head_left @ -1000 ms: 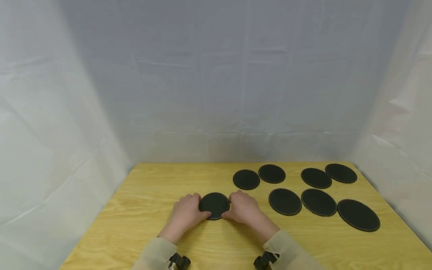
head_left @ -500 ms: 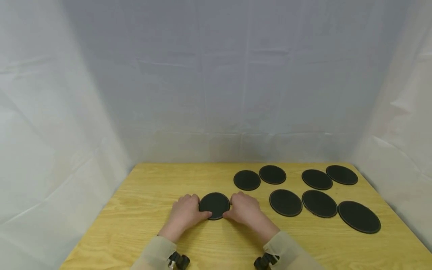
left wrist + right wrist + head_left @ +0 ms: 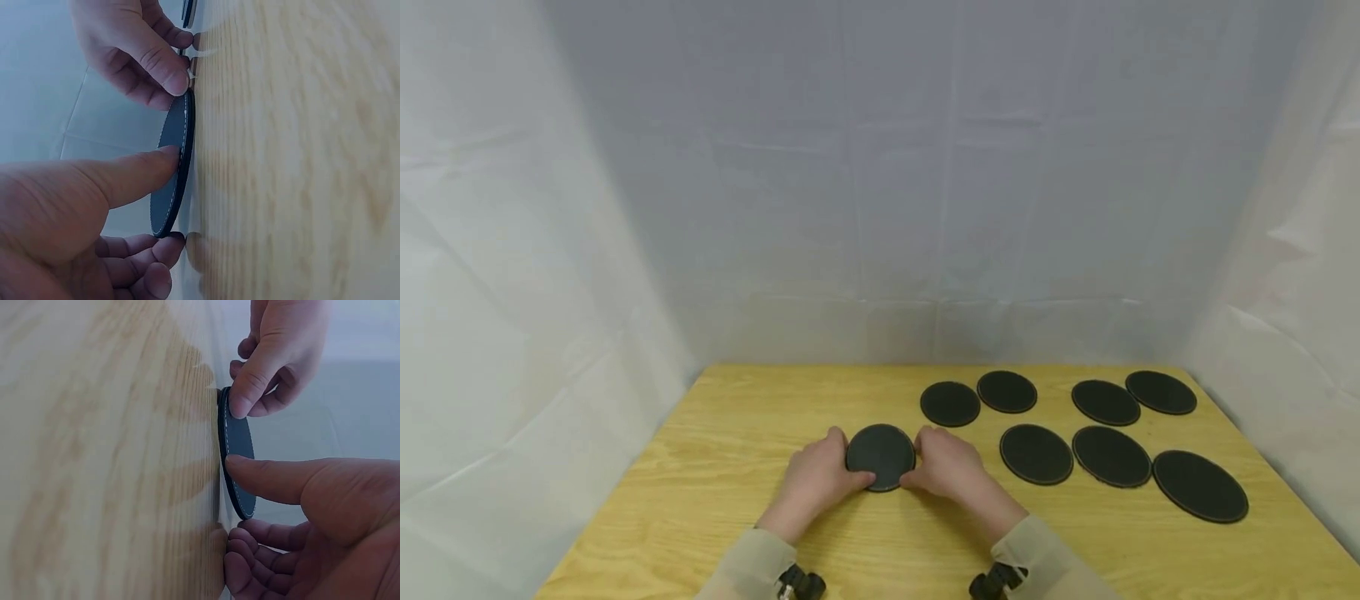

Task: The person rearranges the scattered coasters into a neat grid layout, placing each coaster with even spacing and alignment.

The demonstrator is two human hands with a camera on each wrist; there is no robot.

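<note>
One black coaster [image 3: 881,457] at table [image 3: 715,467] centre, pinched at left rim by left hand [image 3: 818,479], at right rim by right hand [image 3: 947,469], fingers curled; seven other coasters [image 3: 1037,454] lie scattered at right, likely not yet gathered.

The light is soft and even, from above, and gives only weak shadows under the hands on the wooden table [image 3: 737,467]. The head view is sharp in the middle, with some bending at the edges. In both wrist views the near fingers and wood grain are blurred and a pale glare lies on the wood.
</note>
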